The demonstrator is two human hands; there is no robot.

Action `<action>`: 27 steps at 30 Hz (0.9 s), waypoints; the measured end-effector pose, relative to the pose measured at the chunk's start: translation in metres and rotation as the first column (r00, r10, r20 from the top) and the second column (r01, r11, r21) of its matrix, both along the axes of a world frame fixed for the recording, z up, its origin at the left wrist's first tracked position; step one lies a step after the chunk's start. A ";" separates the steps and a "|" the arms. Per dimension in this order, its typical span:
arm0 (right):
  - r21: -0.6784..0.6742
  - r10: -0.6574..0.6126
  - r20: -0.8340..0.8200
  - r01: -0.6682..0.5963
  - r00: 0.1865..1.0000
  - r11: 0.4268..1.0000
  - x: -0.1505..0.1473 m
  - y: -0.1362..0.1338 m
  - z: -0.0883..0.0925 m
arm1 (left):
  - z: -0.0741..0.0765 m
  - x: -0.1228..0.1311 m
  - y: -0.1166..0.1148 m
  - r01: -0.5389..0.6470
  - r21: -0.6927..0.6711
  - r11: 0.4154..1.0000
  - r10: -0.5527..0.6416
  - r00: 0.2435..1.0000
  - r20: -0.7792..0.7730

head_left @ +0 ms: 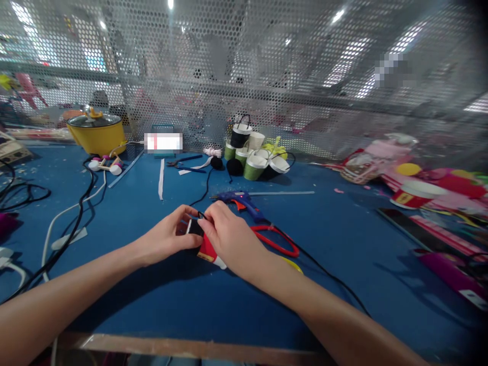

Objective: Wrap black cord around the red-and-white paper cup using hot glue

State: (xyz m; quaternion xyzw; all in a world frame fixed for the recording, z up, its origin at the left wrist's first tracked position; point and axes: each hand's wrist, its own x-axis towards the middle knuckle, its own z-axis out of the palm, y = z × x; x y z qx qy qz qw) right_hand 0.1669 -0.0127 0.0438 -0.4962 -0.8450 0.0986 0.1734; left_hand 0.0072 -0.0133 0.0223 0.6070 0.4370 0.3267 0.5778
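Note:
Both my hands meet over a small paper cup (pixel 208 250) lying on its side on the blue table (pixel 160 295); it is red and white, with black covering its upper part. My left hand (pixel 170 236) pinches the cup's black end with thumb and fingers. My right hand (pixel 231 236) curls over the cup from the right, fingers pressed at a thin black cord loop (pixel 201 215) on its top. A blue glue gun (pixel 244 202) lies just beyond my right hand, and red-handled scissors (pixel 276 241) lie right of it.
A cluster of green, black and white paper cups (pixel 253 152) stands at the back centre. A yellow pot (pixel 97 132) sits back left by the mesh wall. Black and white cables (pixel 72 213) run across the left. Coloured craft materials (pixel 419 188) pile at the right.

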 end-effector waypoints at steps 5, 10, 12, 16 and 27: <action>0.015 0.005 0.002 -0.005 1.000 1.000 -0.001 0.000 -0.002 | -0.002 0.001 -0.001 -0.024 0.038 0.999 0.023 0.999 0.030; -0.066 0.085 -0.236 -0.103 0.968 0.992 0.004 0.018 0.008 | -0.001 0.002 -0.002 0.007 0.054 0.999 -0.012 0.996 0.089; -0.107 0.090 -0.304 -0.128 0.948 0.986 0.003 0.031 0.018 | 0.000 0.002 -0.003 0.087 0.016 0.996 -0.089 0.988 0.126; -0.288 0.093 -0.414 -0.227 0.906 0.930 -0.014 0.058 0.035 | 0.000 0.001 -0.006 0.269 -0.041 0.962 -0.251 0.938 0.240; -0.357 -0.071 -0.443 -0.103 0.894 0.929 -0.009 0.070 0.044 | -0.001 -0.001 -0.006 0.169 -0.115 0.979 -0.113 0.918 0.381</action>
